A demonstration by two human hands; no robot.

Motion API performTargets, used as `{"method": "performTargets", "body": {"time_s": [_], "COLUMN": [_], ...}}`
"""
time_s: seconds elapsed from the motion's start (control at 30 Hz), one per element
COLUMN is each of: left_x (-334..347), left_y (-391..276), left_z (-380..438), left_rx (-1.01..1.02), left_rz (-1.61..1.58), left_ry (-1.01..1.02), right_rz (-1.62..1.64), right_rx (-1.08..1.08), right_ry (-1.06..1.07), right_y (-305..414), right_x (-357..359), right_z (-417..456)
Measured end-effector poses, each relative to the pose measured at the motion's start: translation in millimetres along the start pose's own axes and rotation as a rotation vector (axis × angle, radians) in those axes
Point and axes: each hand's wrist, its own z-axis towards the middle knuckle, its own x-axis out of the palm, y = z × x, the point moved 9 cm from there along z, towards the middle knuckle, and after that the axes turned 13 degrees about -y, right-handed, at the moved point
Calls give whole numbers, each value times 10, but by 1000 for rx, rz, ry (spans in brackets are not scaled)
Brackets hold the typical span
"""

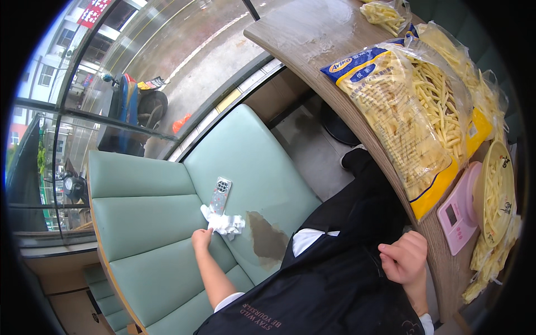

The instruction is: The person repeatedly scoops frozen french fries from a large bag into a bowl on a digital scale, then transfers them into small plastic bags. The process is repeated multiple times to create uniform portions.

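My left hand (202, 240) reaches out to the bench seat, its fingertips closed on the edge of a crumpled white paper tissue (227, 225). Touching the tissue lies a smartphone (220, 196) in a clear case with red spots, camera side up. My right hand (404, 256) is raised in front of my apron, fingers curled in with nothing visible in them. It is nearest to the table edge and a pink kitchen scale (458, 222). On the scale sits a yellowish bowl (487, 228) with cut fries (495, 192) in it.
An opened Aviko bag (402, 121) of fries lies along the wooden table (301, 37). Around it are clear bags of fries (383, 16), some beside the bowl (492, 259). The green bench seat (247, 155) has a torn patch (268, 240). A window borders the bench.
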Motion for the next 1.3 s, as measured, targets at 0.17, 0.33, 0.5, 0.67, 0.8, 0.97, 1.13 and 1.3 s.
{"method": "performTargets", "body": {"time_s": [0.17,0.33,0.5,0.67,0.8,0.97,1.13,1.3], "left_x": [-729,-1437,-1981,-2277,-2461,-2623,-2443,-1923], "left_y": [-290,-699,-1280,-2871,-3998,-4558,-4826,-4852], "left_z": [-1,-147,-567,-1769,-2959,-3467,-3238,-4135], "left_rx": [56,118,196,676,835,1044,1076,1587], "left_rz": [-176,-324,-962,-1853,-1954,-1840,-1771,-1201], "left_ry": [-63,-171,-20,787,1461,1637,816,772], "right_rz": [36,35,21,275,334,1038,1289,1056], "right_rx": [-33,-32,-16,204,222,509,711,669], "right_ry": [17,14,16,23,95,118,-506,-777], "right_y": [48,26,-1,-275,-410,-576,-764,-816], "right_x": [76,54,44,383,784,1062,156,-366], "right_z": [1,-77,-135,63,292,150,-243,-393]}}
